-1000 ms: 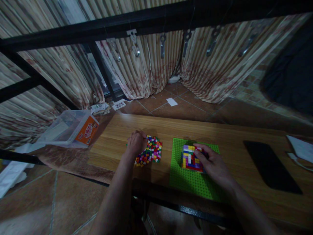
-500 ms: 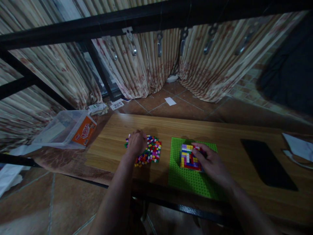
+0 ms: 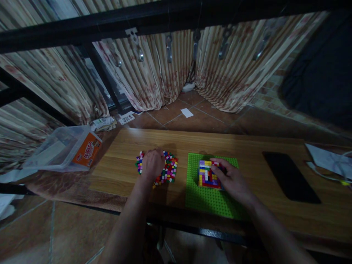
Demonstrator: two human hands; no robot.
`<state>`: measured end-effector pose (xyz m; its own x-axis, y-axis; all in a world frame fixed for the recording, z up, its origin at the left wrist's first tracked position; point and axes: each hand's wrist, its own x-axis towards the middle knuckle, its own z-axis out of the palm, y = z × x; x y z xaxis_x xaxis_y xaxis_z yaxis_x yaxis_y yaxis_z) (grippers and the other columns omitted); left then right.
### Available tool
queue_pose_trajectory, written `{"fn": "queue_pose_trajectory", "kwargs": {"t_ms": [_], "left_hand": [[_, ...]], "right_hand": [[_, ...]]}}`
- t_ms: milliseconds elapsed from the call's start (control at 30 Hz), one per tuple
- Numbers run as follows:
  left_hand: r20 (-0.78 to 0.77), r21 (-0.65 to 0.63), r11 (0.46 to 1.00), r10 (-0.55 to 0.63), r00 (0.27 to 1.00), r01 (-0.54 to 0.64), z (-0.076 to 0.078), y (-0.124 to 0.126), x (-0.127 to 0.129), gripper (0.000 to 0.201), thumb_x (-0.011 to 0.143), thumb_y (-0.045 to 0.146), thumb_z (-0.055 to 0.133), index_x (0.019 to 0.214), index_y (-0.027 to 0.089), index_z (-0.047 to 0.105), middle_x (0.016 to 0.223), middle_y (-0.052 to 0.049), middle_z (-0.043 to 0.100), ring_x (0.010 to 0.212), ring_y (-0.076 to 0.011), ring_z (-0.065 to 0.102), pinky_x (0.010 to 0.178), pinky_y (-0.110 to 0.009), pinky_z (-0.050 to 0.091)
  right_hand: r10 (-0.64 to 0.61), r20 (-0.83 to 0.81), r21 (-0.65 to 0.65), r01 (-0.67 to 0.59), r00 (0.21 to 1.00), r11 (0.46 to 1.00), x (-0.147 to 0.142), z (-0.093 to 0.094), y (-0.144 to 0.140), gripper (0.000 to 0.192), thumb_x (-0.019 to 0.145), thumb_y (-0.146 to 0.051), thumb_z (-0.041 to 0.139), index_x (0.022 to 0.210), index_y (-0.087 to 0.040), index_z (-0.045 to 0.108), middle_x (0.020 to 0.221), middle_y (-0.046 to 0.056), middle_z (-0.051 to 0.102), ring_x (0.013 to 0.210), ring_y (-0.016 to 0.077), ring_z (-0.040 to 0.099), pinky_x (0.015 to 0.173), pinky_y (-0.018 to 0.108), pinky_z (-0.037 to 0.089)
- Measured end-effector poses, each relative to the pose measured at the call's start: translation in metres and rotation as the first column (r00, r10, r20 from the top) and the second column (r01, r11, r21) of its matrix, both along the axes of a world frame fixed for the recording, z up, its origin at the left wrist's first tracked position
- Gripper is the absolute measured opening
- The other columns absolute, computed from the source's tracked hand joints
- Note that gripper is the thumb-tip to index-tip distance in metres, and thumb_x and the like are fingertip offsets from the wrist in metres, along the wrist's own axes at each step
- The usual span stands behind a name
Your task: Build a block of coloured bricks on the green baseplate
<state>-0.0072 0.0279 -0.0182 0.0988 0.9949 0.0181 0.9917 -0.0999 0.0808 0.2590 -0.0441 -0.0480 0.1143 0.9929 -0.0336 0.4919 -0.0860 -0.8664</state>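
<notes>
A pile of small coloured bricks point(image 3: 169, 169) lies on the wooden table point(image 3: 247, 146). My left hand point(image 3: 152, 163) rests on top of this pile with its fingers curled down; whether it grips a brick is hidden. To the right lies a green baseplate point(image 3: 211, 196) with a multicoloured brick block point(image 3: 206, 174) built on it. My right hand point(image 3: 230, 178) is against the block's right side, fingers touching its top edge.
A black flat phone-like slab point(image 3: 290, 177) lies on the table's right part, with white paper and a cable point(image 3: 328, 161) beyond it. A clear plastic box with an orange label point(image 3: 66, 148) sits left of the table. Striped curtains hang behind; a black bar crosses overhead.
My left hand has shifted slightly over the brick pile, uncovering bricks at its left edge. The right hand stays on the block. The view has drifted so everything sits a bit further left.
</notes>
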Motion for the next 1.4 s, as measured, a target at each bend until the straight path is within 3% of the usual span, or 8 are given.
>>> {"fn": "queue_pose_trajectory", "kwargs": {"t_ms": [167,300,367,533,733,967,1233,1400], "left_hand": [[0.050,0.001,1.000,0.018,0.999,-0.018,0.002,0.002,-0.002,0.022,0.086,0.020,0.046,0.086,0.017,0.068,0.087,-0.011,0.072,0.089,-0.0246,0.066,0.081,-0.032,0.047],[0.317,0.019,1.000,0.018,0.948,-0.025,0.006,0.003,-0.005,0.015,0.082,0.023,0.052,0.080,0.018,0.067,0.078,-0.005,0.071,0.076,-0.0200,0.065,0.072,-0.028,0.046],[0.541,0.029,0.999,-0.037,0.840,0.026,0.008,0.000,0.000,0.012,0.080,0.025,0.055,0.078,0.018,0.065,0.076,-0.003,0.070,0.072,-0.0166,0.063,0.069,-0.025,0.046],[0.927,-0.133,0.959,0.032,0.373,0.249,0.012,-0.021,0.035,0.015,0.076,0.030,0.065,0.078,0.015,0.064,0.073,0.000,0.065,0.069,-0.0124,0.057,0.066,-0.023,0.044],[0.964,-0.266,0.800,0.226,0.142,0.537,0.018,-0.040,0.068,0.017,0.073,0.029,0.070,0.078,0.014,0.067,0.074,0.000,0.063,0.070,-0.0104,0.053,0.069,-0.023,0.040],[0.944,-0.317,0.747,0.306,0.121,0.584,0.020,-0.044,0.075,0.018,0.072,0.030,0.071,0.079,0.014,0.067,0.066,0.002,0.058,0.059,-0.0076,0.044,0.059,-0.022,0.034],[0.948,-0.258,0.910,0.175,0.265,0.325,0.011,-0.035,0.076,0.016,0.075,0.030,0.064,0.073,0.014,0.066,0.065,0.001,0.060,0.061,-0.0097,0.047,0.059,-0.022,0.036],[0.925,-0.235,0.927,0.121,0.361,0.291,-0.008,-0.032,0.078,0.019,0.077,0.030,0.063,0.086,0.014,0.068,0.079,-0.002,0.068,0.075,-0.0144,0.060,0.071,-0.024,0.044]], "right_hand": [[0.010,-0.032,-0.006,-0.011,0.999,1.000,-0.001,-0.001,0.001,0.038,0.087,-0.048,0.053,0.115,-0.025,0.063,0.109,0.006,0.069,0.092,0.0223,0.066,0.085,0.040,0.051],[-0.030,-0.055,0.040,0.032,0.998,0.999,-0.002,0.002,0.002,0.035,0.088,-0.046,0.051,0.111,-0.024,0.065,0.108,0.005,0.069,0.094,0.0218,0.065,0.088,0.040,0.050],[-0.072,-0.055,0.104,0.077,0.996,0.992,-0.003,0.005,0.003,0.033,0.089,-0.046,0.050,0.109,-0.024,0.066,0.107,0.006,0.069,0.097,0.0217,0.063,0.090,0.040,0.049],[-0.085,-0.064,0.369,0.102,0.994,0.924,-0.004,0.022,-0.004,0.021,0.090,-0.037,0.055,0.101,-0.025,0.069,0.105,0.005,0.067,0.102,0.0203,0.062,0.094,0.038,0.047],[0.232,0.064,0.501,-0.232,0.971,0.834,-0.010,0.038,-0.020,0.023,0.087,-0.026,0.063,0.109,-0.026,0.068,0.108,0.006,0.067,0.104,0.0195,0.061,0.090,0.037,0.049],[0.288,0.141,0.518,-0.318,0.947,0.794,-0.009,0.037,-0.026,0.018,0.090,-0.024,0.060,0.106,-0.028,0.068,0.091,0.000,0.072,0.085,0.0157,0.065,0.089,0.036,0.047],[0.091,0.202,0.390,-0.165,0.975,0.906,0.004,0.026,-0.019,0.008,0.086,-0.025,0.064,0.089,-0.024,0.071,0.095,0.005,0.065,0.092,0.0200,0.060,0.084,0.036,0.049],[0.078,0.274,0.382,-0.183,0.959,0.906,0.003,0.019,-0.013,0.007,0.084,-0.025,0.065,0.086,-0.025,0.072,0.102,0.006,0.061,0.100,0.0231,0.055,0.089,0.042,0.046]]}}
